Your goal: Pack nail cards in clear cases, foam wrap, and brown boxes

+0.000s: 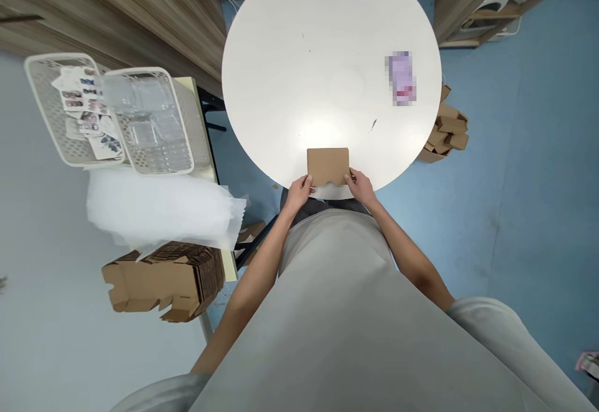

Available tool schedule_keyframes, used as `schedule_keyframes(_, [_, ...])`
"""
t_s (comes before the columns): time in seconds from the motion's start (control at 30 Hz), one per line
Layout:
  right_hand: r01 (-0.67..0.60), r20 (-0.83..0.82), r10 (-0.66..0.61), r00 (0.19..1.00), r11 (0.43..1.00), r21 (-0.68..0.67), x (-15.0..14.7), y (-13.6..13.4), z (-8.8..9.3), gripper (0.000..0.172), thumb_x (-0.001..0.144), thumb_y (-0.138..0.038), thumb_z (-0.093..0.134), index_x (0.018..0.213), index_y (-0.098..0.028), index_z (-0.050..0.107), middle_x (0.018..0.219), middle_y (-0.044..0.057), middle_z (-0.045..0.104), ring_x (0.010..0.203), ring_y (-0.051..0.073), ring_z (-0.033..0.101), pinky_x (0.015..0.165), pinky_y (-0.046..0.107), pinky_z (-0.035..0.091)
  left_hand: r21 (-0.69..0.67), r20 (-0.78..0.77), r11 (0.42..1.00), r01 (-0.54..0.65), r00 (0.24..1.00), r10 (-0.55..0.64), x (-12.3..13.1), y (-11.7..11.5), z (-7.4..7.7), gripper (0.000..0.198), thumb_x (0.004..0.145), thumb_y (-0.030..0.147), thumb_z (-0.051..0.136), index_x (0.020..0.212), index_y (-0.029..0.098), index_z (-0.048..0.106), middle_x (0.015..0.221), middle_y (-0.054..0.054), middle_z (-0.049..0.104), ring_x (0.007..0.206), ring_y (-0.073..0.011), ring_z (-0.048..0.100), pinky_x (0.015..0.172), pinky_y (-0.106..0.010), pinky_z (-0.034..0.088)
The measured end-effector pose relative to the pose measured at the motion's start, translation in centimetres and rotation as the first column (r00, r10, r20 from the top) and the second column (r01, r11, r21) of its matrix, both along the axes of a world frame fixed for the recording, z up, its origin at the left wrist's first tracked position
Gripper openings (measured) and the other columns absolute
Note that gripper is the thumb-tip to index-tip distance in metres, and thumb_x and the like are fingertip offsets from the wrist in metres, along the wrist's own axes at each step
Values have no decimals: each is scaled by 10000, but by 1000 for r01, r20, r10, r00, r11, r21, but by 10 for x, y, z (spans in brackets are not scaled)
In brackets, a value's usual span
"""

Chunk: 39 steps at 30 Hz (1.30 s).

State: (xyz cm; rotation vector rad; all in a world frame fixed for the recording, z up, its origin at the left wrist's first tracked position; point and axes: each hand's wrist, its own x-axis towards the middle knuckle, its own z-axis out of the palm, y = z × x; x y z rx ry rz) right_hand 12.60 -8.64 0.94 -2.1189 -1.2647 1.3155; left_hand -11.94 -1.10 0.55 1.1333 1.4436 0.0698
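Observation:
A small brown cardboard box [328,166] lies at the near edge of the round white table [327,37]; its top looks closed, with a small notch in the side facing me. My left hand [299,192] grips its lower left corner between thumb and fingers. At the lower right corner, my right hand [360,187] holds the box the same way. Both hands are at the table's edge, and the fingers under the box are partly hidden.
A blurred purple item [401,78] lies on the table's right side. At left, a side table bears two white baskets [187,143], white wrapping sheets [163,206] and flat cardboard boxes [154,281]. More cardboard boxes [449,128] are beyond the round table's right edge.

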Motion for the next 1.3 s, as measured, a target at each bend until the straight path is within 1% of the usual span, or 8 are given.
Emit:
schedule_keyframes(0.13, [50, -8, -50, 999, 999, 10, 3, 9, 20, 484, 1121, -594, 413, 1110, -254, 756, 1100, 116, 814, 1000, 318, 743, 859, 415, 585, 71, -66, 997, 7, 998, -3, -2, 12, 16, 633, 1089, 732, 483, 919, 200, 780, 1013, -120, 848, 906, -267, 824, 865, -352, 622])
schedule_keyframes(0.27, [56, 111, -59, 992, 998, 30, 7, 18, 31, 545, 1124, -636, 400, 870, -263, 706, 973, 133, 772, 986, 326, 712, 804, 401, 549, 128, -155, 991, 50, 987, -30, -1, 23, 32, 694, 1075, 765, 460, 738, 222, 729, 925, -114, 839, 882, -281, 801, 888, -378, 589])
schedule_keyframes(0.43, [40, 136, -44, 990, 999, 27, 8, 32, 33, 597, 1125, -666, 368, 709, -290, 572, 748, 89, 642, 808, 297, 639, 702, 384, 486, 205, -258, 969, 135, 963, -80, 4, 32, 32, 698, 1064, 762, 462, 644, 240, 660, 750, -108, 749, 938, -320, 763, 838, -384, 557])
schedule_keyframes(0.67, [70, 169, -57, 984, 995, -71, 18, 54, 38, 573, 1123, -594, 380, 644, -302, 492, 686, 93, 611, 734, 304, 611, 673, 399, 445, 2, 106, 983, -181, 978, 180, 8, 44, 26, 482, 1026, 585, 621, 946, 146, 805, 1102, -157, 844, 1069, -318, 819, 987, -417, 659])
schedule_keyframes(0.8, [113, 83, -104, 991, 986, -119, 21, 57, 46, 605, 1107, -705, 414, 699, -288, 570, 689, 99, 664, 790, 311, 669, 713, 379, 475, -4, 134, 988, -153, 979, 152, 3, 50, 36, 432, 947, 595, 719, 938, 175, 823, 1175, -112, 853, 1052, -300, 829, 1064, -433, 668])
schedule_keyframes(0.97, [156, 37, -152, 988, 965, -209, 17, 58, 52, 617, 1097, -725, 443, 724, -255, 590, 725, 113, 708, 847, 291, 687, 753, 339, 470, -74, 148, 984, -163, 974, 173, 0, 52, 45, 575, 882, 707, 778, 1016, 150, 835, 1188, -156, 847, 1105, -333, 818, 1061, -444, 671])
schedule_keyframes(1.1, [173, 6, -176, 984, 961, -217, 16, 59, 53, 602, 1102, -694, 461, 704, -256, 567, 755, 111, 707, 844, 281, 680, 759, 334, 470, -70, 164, 987, -148, 974, 158, 0, 53, 41, 576, 884, 712, 783, 969, 145, 832, 1165, -160, 842, 1134, -334, 807, 1072, -436, 663])
schedule_keyframes(1.3, [219, -76, -240, 968, 951, -217, 18, 53, 48, 569, 1074, -675, 554, 723, -230, 603, 785, 115, 721, 880, 282, 698, 795, 329, 509, -64, 174, 988, -140, 974, 149, -3, 55, 25, 451, 841, 488, 841, 1132, 144, 849, 1159, -117, 846, 1133, -298, 798, 1128, -443, 625])
